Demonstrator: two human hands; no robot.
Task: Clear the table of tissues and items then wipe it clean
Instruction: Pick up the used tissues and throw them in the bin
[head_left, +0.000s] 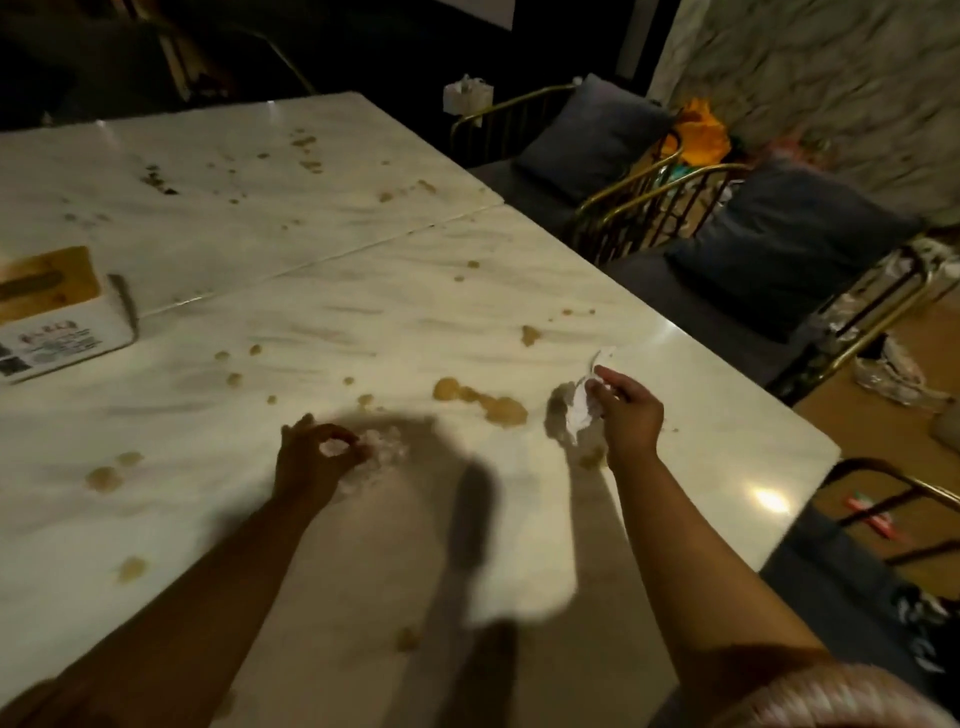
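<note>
Dim light falls on a white marble table (363, 291) speckled with brown drips. Low over its near part, in shadow, the left hand (317, 460) has its fingers curled round a crumpled wad (382, 452) of tissue that rests on the top, with thumb and forefinger meeting in a ring. The right hand (631, 415) is held just above the table, nearer the right edge, and its thumb and fingertips pinch a white tissue (582, 410) that hangs down from them, casting a shadow on the marble. Between the two hands, closer to the right one, lies a brown spill (483, 402), with smaller spots scattered all around. A tissue box (52, 312) sits at the left edge, well apart from both hands. Past the table's right side stand gold-framed chairs (613, 200) with dark cushions (789, 244).
</note>
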